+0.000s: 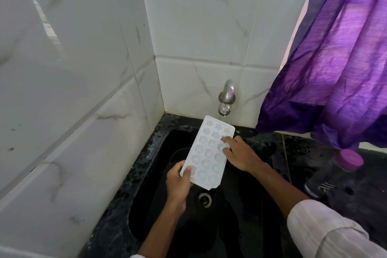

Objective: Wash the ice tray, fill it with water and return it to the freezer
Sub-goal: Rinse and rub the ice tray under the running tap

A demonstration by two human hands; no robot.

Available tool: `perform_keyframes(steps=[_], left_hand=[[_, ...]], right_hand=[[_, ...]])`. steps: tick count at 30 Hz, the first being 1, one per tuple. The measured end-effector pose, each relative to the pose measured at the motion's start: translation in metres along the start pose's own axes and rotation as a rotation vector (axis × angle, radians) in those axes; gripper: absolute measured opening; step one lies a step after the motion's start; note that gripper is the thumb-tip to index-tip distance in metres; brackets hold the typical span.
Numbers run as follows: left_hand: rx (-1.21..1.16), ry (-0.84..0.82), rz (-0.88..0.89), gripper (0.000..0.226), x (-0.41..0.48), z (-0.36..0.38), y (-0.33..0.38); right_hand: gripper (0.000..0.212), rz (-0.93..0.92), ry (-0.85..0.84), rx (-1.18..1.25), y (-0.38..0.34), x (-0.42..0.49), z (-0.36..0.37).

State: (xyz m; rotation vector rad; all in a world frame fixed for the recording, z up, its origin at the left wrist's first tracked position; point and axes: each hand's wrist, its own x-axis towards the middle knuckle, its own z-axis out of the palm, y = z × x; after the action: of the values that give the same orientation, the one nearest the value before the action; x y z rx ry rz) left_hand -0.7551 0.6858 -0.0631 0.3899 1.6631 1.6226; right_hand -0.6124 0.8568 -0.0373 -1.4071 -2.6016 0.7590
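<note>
Ice tray [208,154]; white, shaped hollows

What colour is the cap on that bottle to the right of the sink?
The bottle cap is pinkish purple; head view.

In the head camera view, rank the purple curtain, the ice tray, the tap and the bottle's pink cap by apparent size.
1. purple curtain
2. ice tray
3. tap and pink cap: too alike to rank, and the cap seems nearer the camera.
</note>
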Motion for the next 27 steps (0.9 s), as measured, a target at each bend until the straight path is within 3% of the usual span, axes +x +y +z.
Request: perform_keyframes(steps=[27], left_hand=[[0.018,0.007,-0.026,0.019,-0.005,0.006,-0.008]], right_hand=[[0.042,0.052,0.027,0.076,0.0,-0.012,0.009]])
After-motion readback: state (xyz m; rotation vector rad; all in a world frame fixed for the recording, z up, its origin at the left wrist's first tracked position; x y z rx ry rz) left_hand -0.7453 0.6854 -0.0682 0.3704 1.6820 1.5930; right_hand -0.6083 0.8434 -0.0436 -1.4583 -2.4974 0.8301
